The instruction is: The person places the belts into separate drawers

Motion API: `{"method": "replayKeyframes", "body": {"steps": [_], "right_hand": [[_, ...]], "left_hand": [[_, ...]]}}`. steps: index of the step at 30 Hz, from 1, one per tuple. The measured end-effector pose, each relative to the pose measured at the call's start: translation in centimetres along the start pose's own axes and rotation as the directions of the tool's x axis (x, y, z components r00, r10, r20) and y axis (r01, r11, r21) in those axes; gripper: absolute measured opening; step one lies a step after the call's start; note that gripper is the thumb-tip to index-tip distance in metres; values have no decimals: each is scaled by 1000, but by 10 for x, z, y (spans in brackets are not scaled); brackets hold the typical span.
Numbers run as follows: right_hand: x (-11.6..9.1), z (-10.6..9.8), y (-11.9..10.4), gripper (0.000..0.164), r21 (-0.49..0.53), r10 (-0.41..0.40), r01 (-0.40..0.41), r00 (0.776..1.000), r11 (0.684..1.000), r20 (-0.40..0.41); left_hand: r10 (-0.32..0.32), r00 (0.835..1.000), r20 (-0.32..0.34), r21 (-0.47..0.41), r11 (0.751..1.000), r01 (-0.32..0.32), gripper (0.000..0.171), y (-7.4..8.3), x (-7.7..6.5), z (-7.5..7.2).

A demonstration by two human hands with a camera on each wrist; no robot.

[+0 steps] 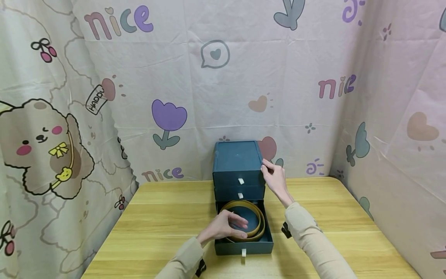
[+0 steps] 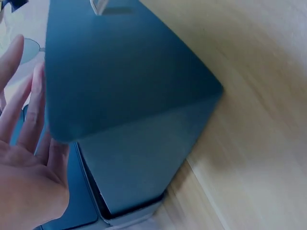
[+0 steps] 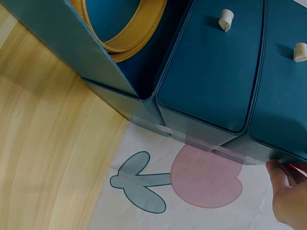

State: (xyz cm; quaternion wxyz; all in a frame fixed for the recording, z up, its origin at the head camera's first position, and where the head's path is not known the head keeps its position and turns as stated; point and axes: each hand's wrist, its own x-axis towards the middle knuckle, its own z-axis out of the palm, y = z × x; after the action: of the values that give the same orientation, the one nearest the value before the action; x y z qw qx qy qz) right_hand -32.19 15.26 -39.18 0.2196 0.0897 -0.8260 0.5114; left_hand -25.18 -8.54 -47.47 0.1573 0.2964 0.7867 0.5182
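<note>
A dark blue three-drawer box stands at the back of the table. Its bottom drawer is pulled out and holds a coiled tan belt. My left hand is over that drawer, at the left side of the coil, with thumb and fingers spread apart. In the left wrist view its fingers look extended, and the belt is out of sight there. My right hand touches the right side of the box near its top, its fingertips against the edge.
The two upper drawers are closed, each with a small white pull tab. Below them is the light wooden table. A printed cloth hangs behind the box and along both sides.
</note>
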Motion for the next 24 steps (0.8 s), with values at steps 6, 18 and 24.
{"method": "replayKeyframes", "body": {"steps": [6,18,24], "right_hand": [[0,0,0,38,-3,0,0,1000,1000,-1],[1,1,0,37,-19,-8,7,1000,1000,-17],[1,2,0,37,-15,-4,4,1000,1000,-18]], "left_hand": [[12,998,-67,1,1000,-11,33,6,-6,6],[17,966,-258,-37,999,-27,29,17,-23,23],[-8,946,-325,-38,999,-4,27,18,-32,34]]}}
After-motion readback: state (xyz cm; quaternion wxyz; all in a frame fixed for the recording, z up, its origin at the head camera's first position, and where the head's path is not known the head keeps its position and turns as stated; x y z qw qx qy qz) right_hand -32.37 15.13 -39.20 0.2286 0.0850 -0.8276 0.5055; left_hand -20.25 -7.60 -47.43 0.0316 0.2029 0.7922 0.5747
